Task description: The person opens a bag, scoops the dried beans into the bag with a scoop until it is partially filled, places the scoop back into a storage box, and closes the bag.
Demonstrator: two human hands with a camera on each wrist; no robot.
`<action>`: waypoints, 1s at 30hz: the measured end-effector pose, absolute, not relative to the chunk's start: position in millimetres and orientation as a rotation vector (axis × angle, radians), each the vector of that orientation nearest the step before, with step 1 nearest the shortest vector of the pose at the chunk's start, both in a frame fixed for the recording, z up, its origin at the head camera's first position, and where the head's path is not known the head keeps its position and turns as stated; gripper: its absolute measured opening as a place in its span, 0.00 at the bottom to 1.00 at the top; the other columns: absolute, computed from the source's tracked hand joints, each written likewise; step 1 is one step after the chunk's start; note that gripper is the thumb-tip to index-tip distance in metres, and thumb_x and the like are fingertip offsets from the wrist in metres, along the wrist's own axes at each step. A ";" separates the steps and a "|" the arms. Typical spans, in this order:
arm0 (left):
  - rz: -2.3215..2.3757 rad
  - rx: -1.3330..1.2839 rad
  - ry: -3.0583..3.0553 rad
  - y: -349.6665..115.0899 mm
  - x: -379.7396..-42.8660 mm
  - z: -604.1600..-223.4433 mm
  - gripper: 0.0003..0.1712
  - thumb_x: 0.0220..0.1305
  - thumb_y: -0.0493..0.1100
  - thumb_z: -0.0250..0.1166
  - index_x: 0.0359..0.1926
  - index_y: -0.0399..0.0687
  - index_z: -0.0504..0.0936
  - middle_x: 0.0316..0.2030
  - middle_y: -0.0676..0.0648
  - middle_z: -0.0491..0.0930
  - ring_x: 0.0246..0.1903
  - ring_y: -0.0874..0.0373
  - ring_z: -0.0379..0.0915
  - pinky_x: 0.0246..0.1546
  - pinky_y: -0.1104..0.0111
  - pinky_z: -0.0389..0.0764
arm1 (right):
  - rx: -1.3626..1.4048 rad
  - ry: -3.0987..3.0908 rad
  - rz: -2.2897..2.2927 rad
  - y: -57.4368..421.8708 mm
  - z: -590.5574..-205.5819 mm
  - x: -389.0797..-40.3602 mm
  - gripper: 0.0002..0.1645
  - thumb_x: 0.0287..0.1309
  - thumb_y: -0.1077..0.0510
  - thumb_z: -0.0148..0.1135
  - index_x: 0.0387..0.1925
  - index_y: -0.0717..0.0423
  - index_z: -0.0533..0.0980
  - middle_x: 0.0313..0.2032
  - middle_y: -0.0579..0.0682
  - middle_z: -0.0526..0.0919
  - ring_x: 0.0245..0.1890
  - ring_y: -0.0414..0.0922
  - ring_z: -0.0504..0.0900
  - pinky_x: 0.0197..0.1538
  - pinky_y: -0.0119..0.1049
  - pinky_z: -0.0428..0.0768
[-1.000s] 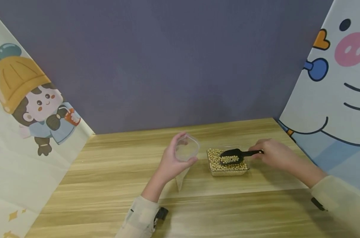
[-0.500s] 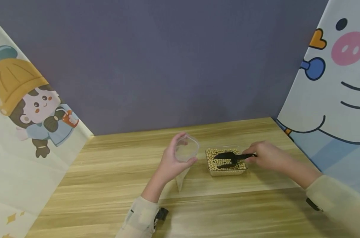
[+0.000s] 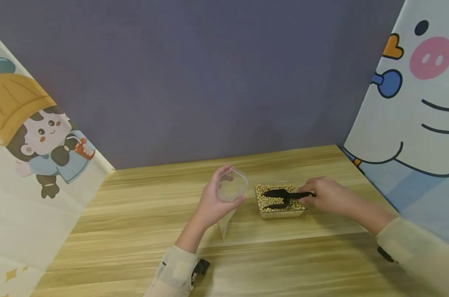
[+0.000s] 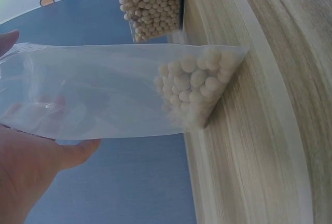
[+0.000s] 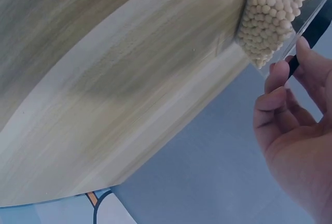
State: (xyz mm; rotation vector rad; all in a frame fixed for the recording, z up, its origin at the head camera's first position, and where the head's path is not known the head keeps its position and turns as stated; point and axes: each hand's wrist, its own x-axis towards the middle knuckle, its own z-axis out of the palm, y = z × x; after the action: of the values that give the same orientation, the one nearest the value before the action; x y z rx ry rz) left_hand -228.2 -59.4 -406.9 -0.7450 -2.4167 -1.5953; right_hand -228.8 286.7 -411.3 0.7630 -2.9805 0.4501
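Note:
My left hand [image 3: 215,202] holds a clear plastic bag [image 4: 114,92] upright by its top, thumb and fingers spread around the open mouth. Round pale soybeans [image 4: 194,81] fill the bag's bottom corner, which stands on the table. To its right sits a clear rectangular container [image 3: 283,215] full of the same beans. The thumb and fingers of my right hand [image 3: 328,194] pinch the handle of a black scoop [image 3: 292,195]. The scoop's head is sunk among the beans in the container, its inside partly covered by them. In the right wrist view, the handle [image 5: 316,27] runs out between thumb and forefinger.
The wood-grain table [image 3: 153,198] ends at a plain grey-blue wall [image 3: 224,82] behind. Cartoon-printed panels stand at the left [image 3: 24,214] and at the right [image 3: 424,136] of the table.
My right hand has moved the scoop left and pushed it deeper into the beans in the container. The left hand keeps the bag in place. The head view has shifted slightly.

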 end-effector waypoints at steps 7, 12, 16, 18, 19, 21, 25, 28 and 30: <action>-1.584 -0.751 -2.410 -59.9 -228.1 -408.6 0.51 0.48 0.47 0.78 0.71 0.65 0.60 0.64 0.53 0.72 0.62 0.54 0.70 0.65 0.46 0.68 | 0.774 -2.936 0.452 287.5 -412.9 -229.1 0.18 0.53 0.53 0.72 0.46 0.51 0.85 0.37 0.42 0.82 0.35 0.39 0.81 0.36 0.37 0.81; -1.597 -0.760 -2.404 -60.0 -227.0 -407.7 0.51 0.49 0.47 0.78 0.71 0.64 0.59 0.64 0.54 0.71 0.62 0.51 0.69 0.66 0.42 0.65 | 0.742 -2.913 0.478 294.6 -415.5 -228.5 0.18 0.52 0.53 0.72 0.45 0.52 0.85 0.34 0.41 0.82 0.31 0.36 0.78 0.32 0.34 0.77; -1.593 -0.756 -2.411 -59.7 -226.4 -405.9 0.51 0.49 0.47 0.78 0.71 0.63 0.60 0.64 0.54 0.71 0.62 0.51 0.69 0.65 0.44 0.67 | 0.720 -2.907 0.531 302.4 -418.4 -227.5 0.17 0.52 0.53 0.72 0.44 0.53 0.85 0.34 0.41 0.83 0.31 0.34 0.77 0.30 0.32 0.75; -1.583 -0.756 -2.420 -60.0 -226.3 -405.1 0.51 0.49 0.47 0.78 0.71 0.62 0.60 0.64 0.54 0.71 0.62 0.51 0.69 0.64 0.46 0.69 | 0.710 -2.909 0.574 306.6 -420.4 -227.2 0.17 0.53 0.54 0.72 0.45 0.53 0.85 0.35 0.43 0.84 0.30 0.34 0.78 0.30 0.31 0.76; -1.585 -0.755 -2.423 -60.0 -226.4 -404.7 0.51 0.49 0.47 0.78 0.71 0.61 0.60 0.64 0.53 0.71 0.62 0.51 0.70 0.63 0.46 0.70 | 0.691 -2.924 0.618 308.7 -421.4 -226.9 0.17 0.54 0.55 0.71 0.45 0.54 0.85 0.36 0.44 0.85 0.28 0.34 0.78 0.28 0.31 0.76; -1.580 -0.766 -2.431 -59.9 -226.9 -403.7 0.51 0.49 0.46 0.78 0.71 0.58 0.60 0.63 0.53 0.71 0.62 0.49 0.70 0.62 0.47 0.71 | 0.641 -2.953 0.710 313.1 -422.9 -225.9 0.17 0.55 0.55 0.70 0.47 0.55 0.84 0.37 0.47 0.85 0.23 0.35 0.77 0.24 0.30 0.75; -1.561 -0.787 -2.452 -59.8 -228.2 -402.5 0.51 0.49 0.45 0.78 0.71 0.56 0.60 0.62 0.50 0.72 0.61 0.45 0.70 0.62 0.45 0.71 | 0.539 -2.978 0.866 320.2 -421.0 -224.7 0.17 0.58 0.55 0.68 0.49 0.56 0.83 0.40 0.51 0.85 0.16 0.39 0.76 0.19 0.32 0.74; -1.515 -0.769 -2.503 -59.1 -229.2 -402.0 0.51 0.48 0.46 0.78 0.71 0.61 0.60 0.60 0.49 0.74 0.60 0.46 0.71 0.60 0.46 0.73 | 0.522 -2.963 0.870 322.4 -410.8 -225.1 0.18 0.59 0.53 0.67 0.49 0.56 0.83 0.40 0.51 0.84 0.16 0.39 0.75 0.18 0.32 0.72; -1.484 -0.750 -2.553 -57.9 -229.7 -401.9 0.52 0.47 0.48 0.78 0.71 0.65 0.60 0.59 0.50 0.74 0.60 0.48 0.71 0.60 0.47 0.74 | 0.530 -2.946 0.844 321.3 -399.6 -225.9 0.19 0.60 0.50 0.66 0.49 0.55 0.83 0.40 0.50 0.84 0.15 0.38 0.74 0.18 0.32 0.71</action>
State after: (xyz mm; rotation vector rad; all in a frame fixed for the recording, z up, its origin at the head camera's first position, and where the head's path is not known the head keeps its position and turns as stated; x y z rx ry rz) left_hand -229.7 -57.9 -401.9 -0.7498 -2.5526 -1.4838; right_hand -225.9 321.3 -399.6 0.5301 -2.9463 0.8435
